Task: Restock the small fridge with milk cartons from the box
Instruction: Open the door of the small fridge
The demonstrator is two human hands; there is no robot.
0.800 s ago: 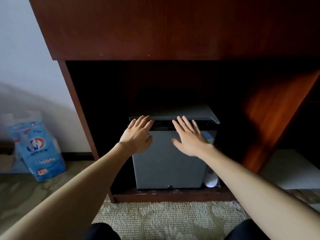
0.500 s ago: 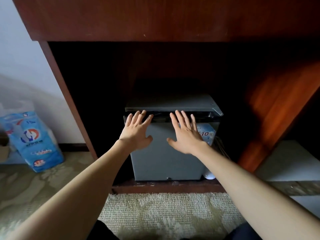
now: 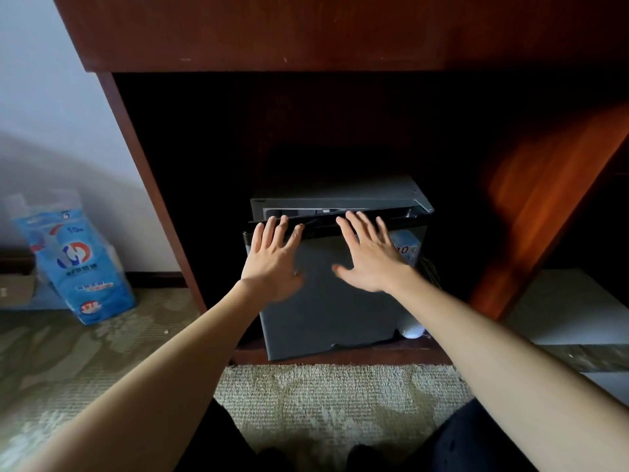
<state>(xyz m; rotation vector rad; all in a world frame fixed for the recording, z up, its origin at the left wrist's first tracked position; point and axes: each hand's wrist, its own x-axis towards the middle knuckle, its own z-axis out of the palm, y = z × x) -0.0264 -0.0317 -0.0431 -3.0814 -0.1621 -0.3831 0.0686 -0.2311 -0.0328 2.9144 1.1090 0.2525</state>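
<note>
**Both hands at the top edge of the fridge door**

The small fridge [image 3: 335, 294] stands in the dark recess of a wooden cabinet [image 3: 143, 158], straight ahead of the kneeling person. Its door's top edge runs left to right, and both hands lie along it at about equal reach. The left hand [image 3: 274, 258] and right hand [image 3: 372, 257] are open, palms toward the door, fingers spread and pointing up, fingertips at the edge; neither grips anything. Both forearms extend forward, nearly parallel. No milk cartons are in view; whether the cardboard box [image 3: 15, 289] at far left holds them cannot be told.
</note>
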